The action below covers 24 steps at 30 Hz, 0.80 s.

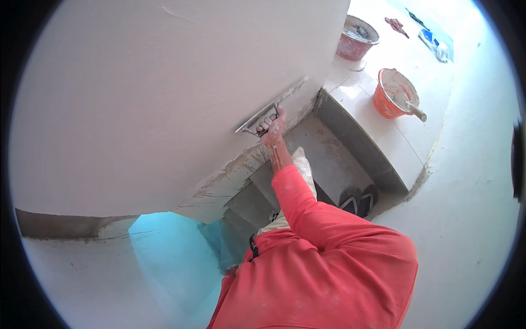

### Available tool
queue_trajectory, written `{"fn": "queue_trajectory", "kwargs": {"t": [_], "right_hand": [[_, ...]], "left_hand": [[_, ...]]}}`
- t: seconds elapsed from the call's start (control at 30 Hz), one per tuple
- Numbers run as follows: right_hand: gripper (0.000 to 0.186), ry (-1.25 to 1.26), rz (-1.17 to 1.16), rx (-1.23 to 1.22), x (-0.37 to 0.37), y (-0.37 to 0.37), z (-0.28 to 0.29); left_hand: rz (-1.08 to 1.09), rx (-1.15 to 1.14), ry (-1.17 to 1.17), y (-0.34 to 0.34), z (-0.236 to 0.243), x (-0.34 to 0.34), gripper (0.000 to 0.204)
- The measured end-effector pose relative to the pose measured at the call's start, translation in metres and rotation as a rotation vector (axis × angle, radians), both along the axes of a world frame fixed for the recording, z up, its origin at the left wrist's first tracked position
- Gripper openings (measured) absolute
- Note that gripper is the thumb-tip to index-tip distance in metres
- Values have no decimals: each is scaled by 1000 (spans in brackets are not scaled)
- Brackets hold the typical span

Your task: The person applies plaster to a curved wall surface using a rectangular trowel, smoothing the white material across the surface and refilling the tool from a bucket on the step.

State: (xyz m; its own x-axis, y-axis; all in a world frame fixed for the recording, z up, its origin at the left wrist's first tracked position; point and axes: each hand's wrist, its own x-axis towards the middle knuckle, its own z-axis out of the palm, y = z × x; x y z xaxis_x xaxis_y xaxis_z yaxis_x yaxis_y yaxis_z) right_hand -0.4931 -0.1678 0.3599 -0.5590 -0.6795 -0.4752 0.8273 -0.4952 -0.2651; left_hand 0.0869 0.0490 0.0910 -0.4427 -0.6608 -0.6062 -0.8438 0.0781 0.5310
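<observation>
My right hand point(272, 127) is closed round the handle of a steel plastering trowel point(257, 116), whose long blade lies against the pale plastered wall point(137, 104) just above its rough lower edge. Plaster smears the fingers and wrist. Only a small part of my left hand point(231, 270) shows, low beside my red clothing, largely hidden by it; I cannot make out its fingers.
Grey steps point(249, 205) descend below me, with black sandals point(367, 203) on the landing. On the white tiled ledge point(405, 153) stand an orange bucket point(386, 104) with a plaster-coated tool and another bucket point(353, 46). A rag point(397, 27) and bag point(438, 49) lie beyond.
</observation>
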Motion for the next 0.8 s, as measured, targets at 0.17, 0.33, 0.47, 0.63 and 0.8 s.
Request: {"fn": "queue_trajectory", "kwargs": {"t": [0.17,0.33,0.47,0.63,0.8], "right_hand": [[36,734,-12,265,58,-10,126],[39,1812,55,472,142,2,176],[37,1675,16,274,126,28,148],[33,540,-251,38,6,25,79],[39,164,-105,-21,-89,20,73]], "left_hand": [[-96,-63,46,-29,-28,-29,19],[494,707,561,-89,-21,-84,14],[837,354,469,-108,26,-167,18],[711,349,371,-81,17,-132,11],[-41,-60,250,-22,-23,-40,14]]}}
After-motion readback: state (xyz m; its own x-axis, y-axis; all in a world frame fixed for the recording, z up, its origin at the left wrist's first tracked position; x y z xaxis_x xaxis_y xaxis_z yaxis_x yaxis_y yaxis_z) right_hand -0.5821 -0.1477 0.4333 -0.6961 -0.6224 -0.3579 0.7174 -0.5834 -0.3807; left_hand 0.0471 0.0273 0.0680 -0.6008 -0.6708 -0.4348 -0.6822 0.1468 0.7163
